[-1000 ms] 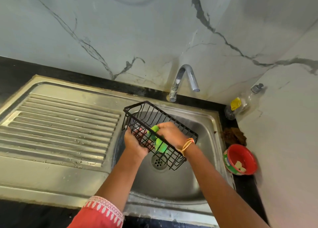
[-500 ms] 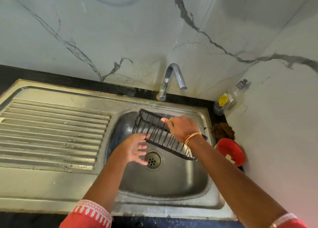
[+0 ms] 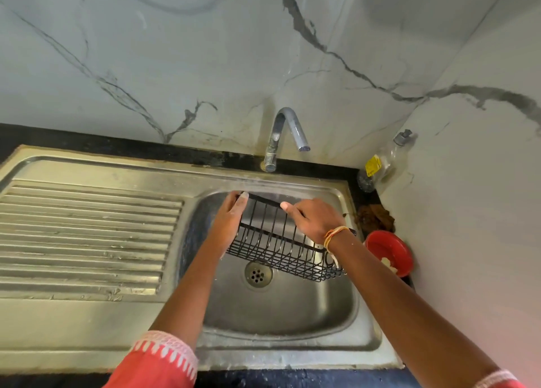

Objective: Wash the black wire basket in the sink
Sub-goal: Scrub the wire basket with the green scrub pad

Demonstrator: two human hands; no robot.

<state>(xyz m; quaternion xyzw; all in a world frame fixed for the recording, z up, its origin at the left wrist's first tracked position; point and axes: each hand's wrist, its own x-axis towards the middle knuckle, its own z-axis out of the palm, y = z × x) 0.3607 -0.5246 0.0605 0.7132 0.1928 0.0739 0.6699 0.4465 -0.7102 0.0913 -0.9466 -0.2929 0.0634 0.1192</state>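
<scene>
Black wire is what I watch from the head camera: the basket (image 3: 281,241) sits higher in the sink (image 3: 292,308) than half a second ago, pulled up against the far wall of the bowl, just below the tap (image 3: 285,136). A second ago a green scrubber was inside it; I see none now. My left hand (image 3: 231,221), which was loose and apart from the basket over the drain (image 3: 258,274), has come up to its left end; the fingers lie fairly straight along that end, fingertips touching the top rim corner, not curled round it. My right hand (image 3: 314,219) still grips the top rim near the right end, thumb laid along the rim bar.

The basket is tipped on its side, so I look through the upright bars of one long wall and the mesh bottom faces me and down. Its long axis runs left to right, dropping a little toward the right, where the lower corner hangs near the bowl's right wall.

Below the basket the bowl floor around the drain lies open. The ribbed draining board (image 3: 87,235) spreads wide to the left. Right of the sink, on the dark bench (image 3: 354,180), stand a red bowl (image 3: 388,253), a brown scrub pad (image 3: 374,218) and a clear bottle (image 3: 380,162), crowded against the marble wall (image 3: 468,212).
</scene>
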